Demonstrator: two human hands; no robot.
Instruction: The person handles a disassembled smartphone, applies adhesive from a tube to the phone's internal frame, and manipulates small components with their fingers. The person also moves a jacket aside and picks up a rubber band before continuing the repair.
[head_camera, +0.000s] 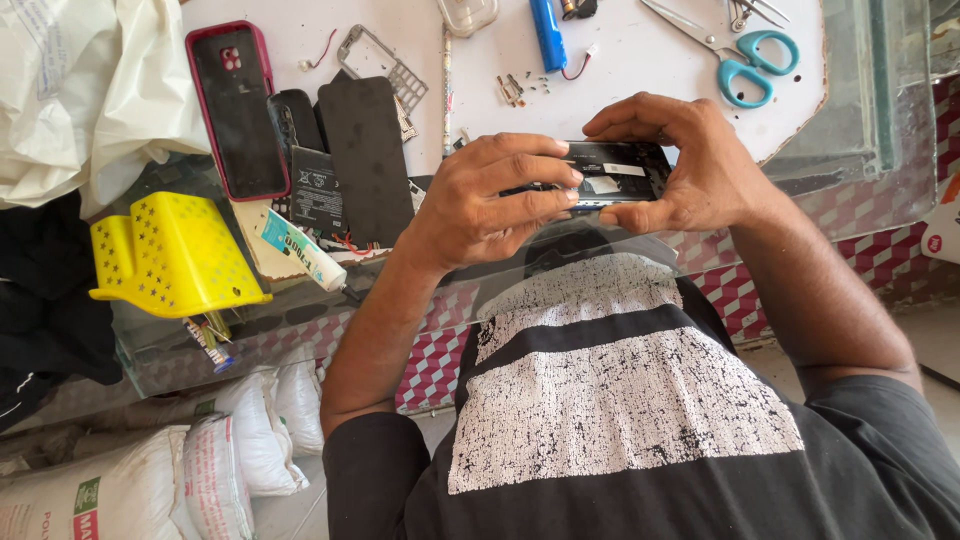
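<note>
Both hands, left hand (480, 205) and right hand (690, 165), clamp the opened black phone (615, 175) between them, fingertips prying its edge — steady, careful pressure looks needed.

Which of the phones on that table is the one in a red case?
The phone lying flat at the table's left, dark with a red rim. The other, opened phone is held up in both hands.

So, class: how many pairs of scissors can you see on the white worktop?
1: the teal-handled scissors lie at the worktop's far right. Metal tweezers sit beside them; more could be outside the picture.
</note>
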